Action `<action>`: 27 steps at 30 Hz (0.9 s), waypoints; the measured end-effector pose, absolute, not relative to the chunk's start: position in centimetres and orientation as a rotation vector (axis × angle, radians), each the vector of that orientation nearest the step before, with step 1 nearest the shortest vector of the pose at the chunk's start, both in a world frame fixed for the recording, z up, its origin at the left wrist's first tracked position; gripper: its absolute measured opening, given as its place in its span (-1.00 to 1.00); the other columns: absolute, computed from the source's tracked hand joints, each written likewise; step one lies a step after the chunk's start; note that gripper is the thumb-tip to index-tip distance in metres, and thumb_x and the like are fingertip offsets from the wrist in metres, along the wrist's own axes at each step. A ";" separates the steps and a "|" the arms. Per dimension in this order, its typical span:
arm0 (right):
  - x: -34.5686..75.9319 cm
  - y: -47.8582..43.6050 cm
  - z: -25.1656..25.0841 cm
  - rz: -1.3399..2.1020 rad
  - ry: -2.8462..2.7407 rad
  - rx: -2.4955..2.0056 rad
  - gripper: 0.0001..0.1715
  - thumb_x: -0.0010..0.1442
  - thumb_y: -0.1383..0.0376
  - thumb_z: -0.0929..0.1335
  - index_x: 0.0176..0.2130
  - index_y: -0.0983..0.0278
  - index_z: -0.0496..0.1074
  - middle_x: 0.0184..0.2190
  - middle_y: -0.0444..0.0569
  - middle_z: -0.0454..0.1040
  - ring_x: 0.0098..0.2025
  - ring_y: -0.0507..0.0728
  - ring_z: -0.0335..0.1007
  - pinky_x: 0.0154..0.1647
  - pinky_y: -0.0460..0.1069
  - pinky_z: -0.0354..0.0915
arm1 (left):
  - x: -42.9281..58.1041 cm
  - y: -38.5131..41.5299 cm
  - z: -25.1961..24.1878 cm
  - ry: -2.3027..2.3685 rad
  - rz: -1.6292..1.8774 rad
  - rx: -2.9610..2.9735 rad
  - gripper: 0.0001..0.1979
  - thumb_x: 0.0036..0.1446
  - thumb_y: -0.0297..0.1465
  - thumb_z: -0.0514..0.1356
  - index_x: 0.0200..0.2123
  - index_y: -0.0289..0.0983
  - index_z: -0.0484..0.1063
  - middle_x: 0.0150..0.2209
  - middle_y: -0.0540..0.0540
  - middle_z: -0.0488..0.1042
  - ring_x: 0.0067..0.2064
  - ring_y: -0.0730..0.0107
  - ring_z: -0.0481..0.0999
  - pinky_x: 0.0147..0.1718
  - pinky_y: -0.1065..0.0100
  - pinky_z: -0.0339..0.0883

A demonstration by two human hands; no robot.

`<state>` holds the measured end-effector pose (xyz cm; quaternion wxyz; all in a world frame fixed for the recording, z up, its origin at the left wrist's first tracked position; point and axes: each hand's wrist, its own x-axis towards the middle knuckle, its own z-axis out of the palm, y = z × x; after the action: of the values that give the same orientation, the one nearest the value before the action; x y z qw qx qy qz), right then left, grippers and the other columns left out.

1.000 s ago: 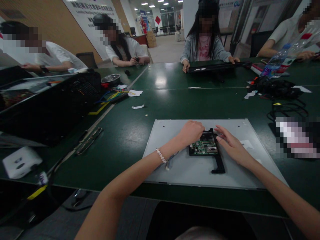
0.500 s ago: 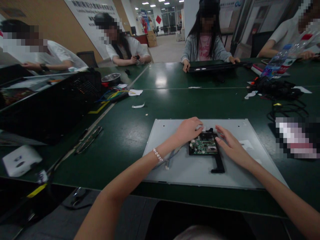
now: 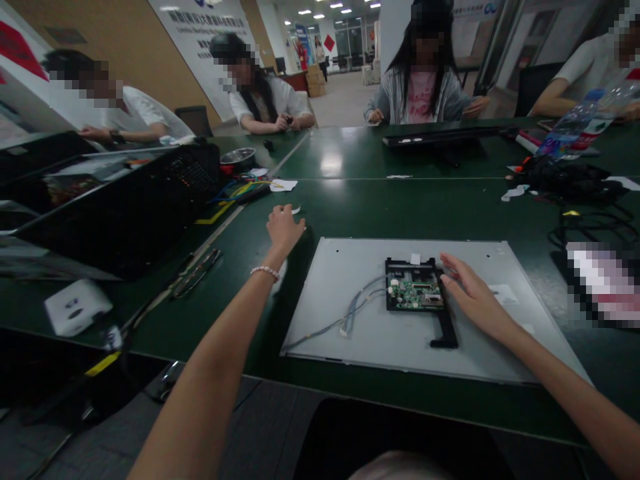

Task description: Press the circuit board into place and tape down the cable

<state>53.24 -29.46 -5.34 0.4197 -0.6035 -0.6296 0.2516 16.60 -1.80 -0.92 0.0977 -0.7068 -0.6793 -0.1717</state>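
Note:
A green circuit board [image 3: 415,293] in a black plastic frame [image 3: 445,330] lies on a pale grey metal panel [image 3: 350,353]. Grey cables [image 3: 355,303] with a white connector run from the board's left side across the panel. My right hand [image 3: 473,293] rests along the frame's right side, fingers stretched out and open. Off the panel's upper left corner, my left hand [image 3: 285,230] is over the green table, its fingers bent but apart. A curved white strip [image 3: 297,211] shows just behind these fingers, partly hidden; whether they touch it is unclear. A small white tab [image 3: 415,259] stands at the frame's top.
A large black open casing [image 3: 125,213] stands at left, with a white box-shaped device [image 3: 77,307] nearer me. Black cables [image 3: 575,183], bottles [image 3: 575,127] and a blurred-out object [image 3: 600,280] are at right. Several people sit around the table; a black flat panel [image 3: 440,139] lies opposite.
My left hand has left the top of the board's frame and moved left to the white strip. My right hand stays beside the frame. The person opposite has let go of the black panel.

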 end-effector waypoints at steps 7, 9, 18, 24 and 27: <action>53.2 -29.3 -5.7 0.604 -1.594 -1.519 -0.38 0.37 0.01 0.21 0.31 0.14 0.14 0.31 0.10 0.23 0.32 0.29 0.16 0.34 0.31 0.08 | 16.2 1.2 -0.2 -2.023 -0.311 -2.060 -0.57 0.21 -0.25 0.15 0.09 -0.34 0.36 0.07 -0.37 0.40 0.07 -0.10 0.42 0.00 0.05 0.32; 53.2 -29.3 -5.8 0.604 -1.588 -1.515 -0.39 0.37 0.01 0.21 0.31 0.13 0.14 0.31 0.10 0.23 0.32 0.29 0.16 0.34 0.30 0.08 | 16.7 2.3 0.0 -2.049 -0.263 -2.071 -0.63 0.23 -0.29 0.12 0.04 -0.36 0.41 0.02 -0.38 0.45 0.05 -0.07 0.44 0.00 0.06 0.32; 53.3 -28.9 -5.7 0.634 -1.561 -1.525 -0.37 0.37 0.03 0.21 0.33 0.12 0.09 0.28 0.09 0.27 0.30 0.26 0.19 0.32 0.28 0.12 | 17.5 4.7 -0.9 -2.191 -0.190 -2.032 -0.67 0.23 -0.48 -0.01 -0.11 -0.43 0.51 -0.08 -0.41 0.52 -0.04 -0.02 0.51 -0.10 0.12 0.36; 53.3 -28.9 -5.6 0.643 -1.551 -1.538 -0.39 0.37 0.03 0.21 0.33 0.09 0.09 0.25 0.08 0.33 0.27 0.26 0.25 0.30 0.30 0.14 | 18.0 4.5 -1.3 -2.132 -0.208 -2.053 -0.55 0.29 -0.23 -0.02 -0.03 -0.47 0.45 -0.06 -0.45 0.49 -0.02 -0.07 0.47 -0.07 0.11 0.33; 53.3 -28.9 -5.4 0.658 -1.541 -1.554 -0.38 0.37 0.02 0.20 0.33 0.09 0.07 0.24 0.09 0.33 0.25 0.27 0.28 0.29 0.30 0.15 | 18.0 4.7 -1.3 -2.104 -0.174 -2.062 -0.54 0.25 -0.19 0.07 0.00 -0.46 0.43 0.00 -0.44 0.45 0.01 -0.07 0.45 -0.05 0.13 0.33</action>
<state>53.26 -28.88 -5.40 0.4153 -0.6185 -0.6135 0.2619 18.00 4.70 -1.30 0.0952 -0.6956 -0.7096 -0.0588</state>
